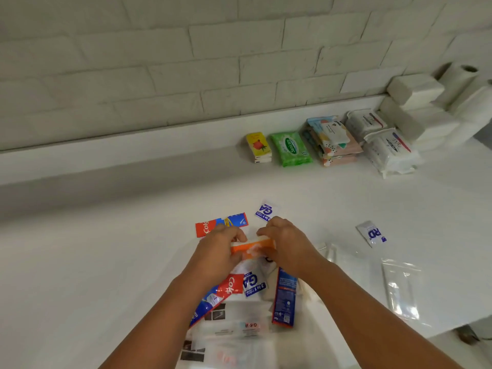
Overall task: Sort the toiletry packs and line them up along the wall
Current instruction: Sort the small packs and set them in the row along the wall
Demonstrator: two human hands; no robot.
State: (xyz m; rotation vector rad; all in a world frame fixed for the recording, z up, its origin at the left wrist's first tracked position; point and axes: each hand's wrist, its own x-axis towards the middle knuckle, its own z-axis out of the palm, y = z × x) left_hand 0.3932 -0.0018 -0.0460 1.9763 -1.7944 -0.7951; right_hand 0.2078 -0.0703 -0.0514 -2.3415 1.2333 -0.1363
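Both hands on 1 orange pack (pixel 251 248), mid-bench (pixel 106 262), well short of the wall (pixel 159 62). Left hand (pixel 217 253) curls round its left end; right hand (pixel 288 246) pinches its right end

Loose near the hands:
- red sachets (pixel 221 225): 2
- GA sachets (pixel 266 210): 2
- blue box (pixel 285 296): 1
- RD sachet (pixel 371 233): 1, off to the right

Row by the wall: 1 yellow pack (pixel 257 145), 1 green pack (pixel 290 149), patterned stack (pixel 332 141) (count unclear), 2 white packs (pixel 390 151)
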